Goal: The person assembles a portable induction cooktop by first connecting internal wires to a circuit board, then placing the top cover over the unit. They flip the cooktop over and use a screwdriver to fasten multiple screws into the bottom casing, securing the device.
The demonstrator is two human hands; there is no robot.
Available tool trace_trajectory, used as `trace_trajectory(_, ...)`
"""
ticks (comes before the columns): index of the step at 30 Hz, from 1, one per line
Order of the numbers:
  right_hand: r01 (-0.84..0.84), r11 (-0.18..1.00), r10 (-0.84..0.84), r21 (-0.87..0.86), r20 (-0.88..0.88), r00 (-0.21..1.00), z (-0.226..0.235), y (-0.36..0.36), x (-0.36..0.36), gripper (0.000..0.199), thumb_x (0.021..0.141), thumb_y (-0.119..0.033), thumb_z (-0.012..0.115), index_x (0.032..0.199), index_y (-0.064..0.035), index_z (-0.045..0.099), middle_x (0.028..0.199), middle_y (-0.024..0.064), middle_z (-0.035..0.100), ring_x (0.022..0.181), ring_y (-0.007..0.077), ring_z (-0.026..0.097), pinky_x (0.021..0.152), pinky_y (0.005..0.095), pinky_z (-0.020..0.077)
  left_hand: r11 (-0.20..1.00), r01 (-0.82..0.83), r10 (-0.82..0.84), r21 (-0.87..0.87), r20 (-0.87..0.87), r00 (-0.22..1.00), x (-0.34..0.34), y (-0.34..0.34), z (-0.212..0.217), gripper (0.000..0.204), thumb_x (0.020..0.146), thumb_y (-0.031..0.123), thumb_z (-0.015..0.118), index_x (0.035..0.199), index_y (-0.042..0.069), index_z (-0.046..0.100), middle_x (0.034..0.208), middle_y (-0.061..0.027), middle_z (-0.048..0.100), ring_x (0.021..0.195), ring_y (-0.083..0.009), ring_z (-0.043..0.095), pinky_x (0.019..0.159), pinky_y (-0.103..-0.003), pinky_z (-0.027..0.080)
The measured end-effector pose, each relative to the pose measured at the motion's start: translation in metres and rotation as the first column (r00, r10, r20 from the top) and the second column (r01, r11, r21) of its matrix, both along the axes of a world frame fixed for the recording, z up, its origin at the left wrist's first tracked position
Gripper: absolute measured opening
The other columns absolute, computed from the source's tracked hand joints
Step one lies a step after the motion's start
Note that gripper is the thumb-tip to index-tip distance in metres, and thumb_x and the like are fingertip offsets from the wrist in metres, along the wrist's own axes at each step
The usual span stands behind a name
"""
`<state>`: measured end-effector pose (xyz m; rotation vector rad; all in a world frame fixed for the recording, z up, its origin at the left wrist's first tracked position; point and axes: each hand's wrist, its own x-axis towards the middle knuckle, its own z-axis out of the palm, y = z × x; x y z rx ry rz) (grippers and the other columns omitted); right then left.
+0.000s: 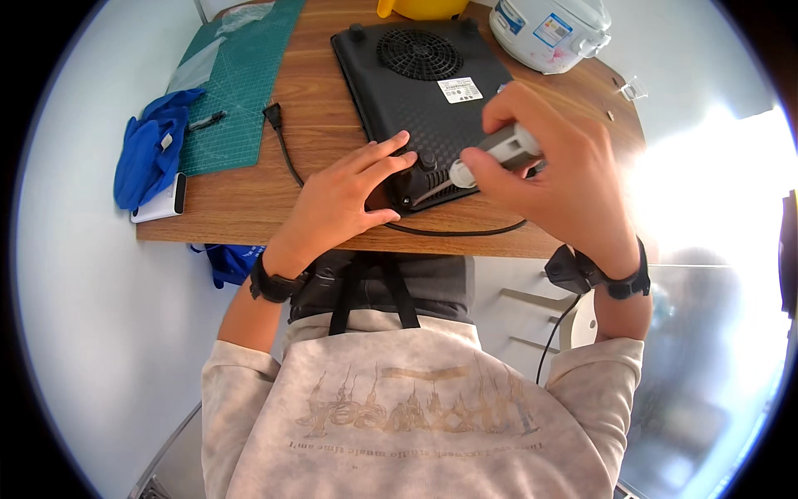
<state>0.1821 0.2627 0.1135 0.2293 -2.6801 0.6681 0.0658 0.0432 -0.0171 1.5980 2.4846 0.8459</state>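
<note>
A black induction cooker [399,108] lies upside down on the wooden table, its round fan grille at the far end and a white label beside it. My left hand [337,187] is open, fingers spread, with fingertips on the cooker's near left corner beside a round foot. My right hand [565,158] grips a screwdriver [511,150] with a grey and white handle. The tool is held tilted, its shaft pointing down and left to the near corner. Whether its tip sits in a screw is too small to tell.
A power cord with a black plug [273,115] runs along the table's near edge. Left lie a green cutting mat [229,112], a pen [206,121], blue cloth [154,154] and a white box [162,202]. A white rice cooker [549,37] and yellow container [424,7] stand far off.
</note>
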Motion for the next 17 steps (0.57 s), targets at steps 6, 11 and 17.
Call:
trace_trajectory(6,-0.016,1.000,0.016,-0.008,-0.053,0.998,0.001,0.003,0.008,0.024,0.083,-0.014,0.077,0.093,-0.0087,0.056,0.064,0.0061,0.061,0.054,0.0211,0.064,0.051,0.0315,0.0482,0.997,0.001,0.001,0.071,-0.021,1.000,-0.002,0.002,-0.001,0.054,0.083,0.027,0.079,0.134,0.019,0.061,0.156,0.0062,0.048,0.127,-0.0227,0.061,0.093,-0.038,0.059)
trace_trajectory(11,-0.038,0.999,0.037,-0.035,-0.023,0.999,-0.004,0.000,0.007,0.024,0.083,-0.013,0.076,0.093,-0.0086,0.055,0.064,0.0067,0.061,0.055,0.0223,0.064,0.051,0.0314,0.0479,0.997,-0.031,0.033,0.073,-0.018,0.999,0.000,0.006,-0.001,0.049,0.085,0.025,0.078,0.131,0.017,0.062,0.154,0.0053,0.050,0.123,-0.0230,0.064,0.090,-0.038,0.059)
trace_trajectory(17,-0.042,0.999,0.042,-0.021,-0.017,0.999,-0.007,0.000,0.006,0.023,0.084,-0.013,0.075,0.093,-0.0085,0.054,0.065,0.0070,0.061,0.057,0.0227,0.065,0.051,0.0315,0.0480,0.996,-0.064,0.066,0.055,-0.036,0.997,0.000,0.006,-0.002,0.050,0.082,0.026,0.079,0.129,0.019,0.063,0.152,0.0073,0.052,0.119,-0.0209,0.066,0.085,-0.037,0.061)
